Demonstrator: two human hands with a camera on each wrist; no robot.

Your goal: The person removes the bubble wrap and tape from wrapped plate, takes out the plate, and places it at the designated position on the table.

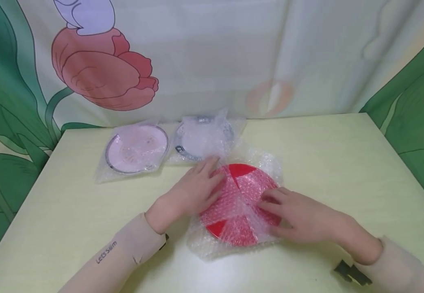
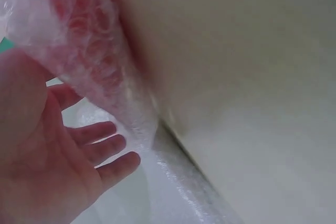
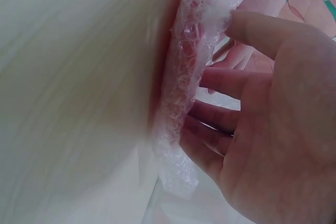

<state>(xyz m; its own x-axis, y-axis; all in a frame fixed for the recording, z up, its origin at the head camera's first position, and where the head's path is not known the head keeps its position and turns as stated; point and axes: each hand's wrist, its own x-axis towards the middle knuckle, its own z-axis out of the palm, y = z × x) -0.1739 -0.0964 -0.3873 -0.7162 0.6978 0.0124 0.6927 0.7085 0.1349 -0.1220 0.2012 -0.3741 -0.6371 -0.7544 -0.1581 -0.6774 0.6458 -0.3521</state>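
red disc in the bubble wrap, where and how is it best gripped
Probably best by opposite edges of the wrapped red disc, the left hand coming from its left and the right hand from its right. It looks round and flat on the table, so side grips should balance it. Bubble wrap spreads past it, so pinch the disc itself.

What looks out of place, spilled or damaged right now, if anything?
Nothing looks spilled or broken. One mild oddity: the bubble wrap lies unevenly over the red disc, leaving bright, smooth wedges at its far and near-left edges, possibly uncovered.
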